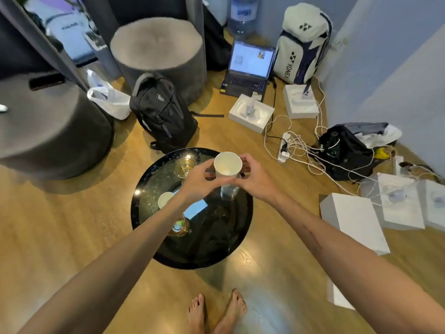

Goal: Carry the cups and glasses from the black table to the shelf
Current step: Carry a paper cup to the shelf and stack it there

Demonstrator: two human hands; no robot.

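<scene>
Both hands hold a white paper cup (227, 165) upright above the round black table (214, 247). My left hand (199, 182) grips the cup's left side and base. My right hand (255, 179) grips its right side. On the table stand a second white paper cup (164, 199) at the left, a clear glass (185, 168) at the far left, a clear glass (228, 192) under my hands, and an amber glass (180, 227) partly hidden by my left forearm. No shelf is in view.
A black backpack (162, 114) stands just beyond the table. Two grey round poufs (159, 54) sit at the left and back. A laptop (248, 68), white boxes (354, 220), a power strip (284, 147) with tangled cables and bags crowd the floor at the right. My bare feet (216, 312) stand on wooden floor.
</scene>
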